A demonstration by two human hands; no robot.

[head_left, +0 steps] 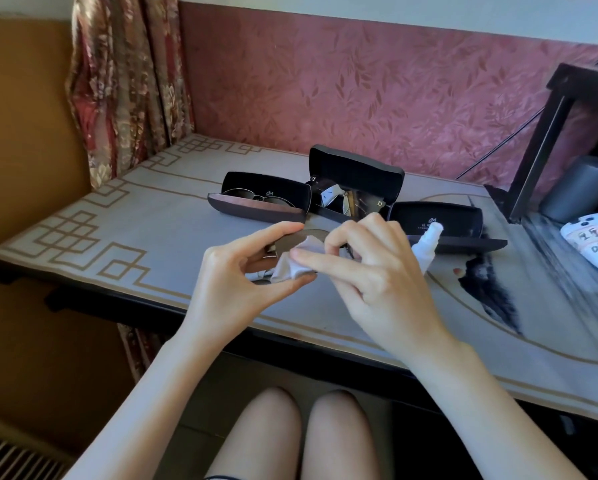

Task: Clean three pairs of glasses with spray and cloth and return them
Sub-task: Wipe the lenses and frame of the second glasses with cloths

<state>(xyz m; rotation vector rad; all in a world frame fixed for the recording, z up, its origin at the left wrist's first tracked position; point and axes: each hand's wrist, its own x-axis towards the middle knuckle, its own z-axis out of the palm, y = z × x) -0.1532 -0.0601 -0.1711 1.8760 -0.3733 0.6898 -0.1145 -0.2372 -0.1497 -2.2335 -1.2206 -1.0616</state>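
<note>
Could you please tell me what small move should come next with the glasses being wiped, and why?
Probably rub the pale grey cloth across the lens: the right hand pinches it against the dark-lensed glasses, which the left hand holds by the frame. The open black case on the right looks empty, so returning comes afterwards.

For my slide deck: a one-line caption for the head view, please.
Left hand holds glasses while right hand presses a pale cloth to a lens, three open cases behind.

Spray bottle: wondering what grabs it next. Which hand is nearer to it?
Right. The right hand is close beside the spray bottle, pinching the cloth; the left hand is farther left, holding the glasses.
</note>
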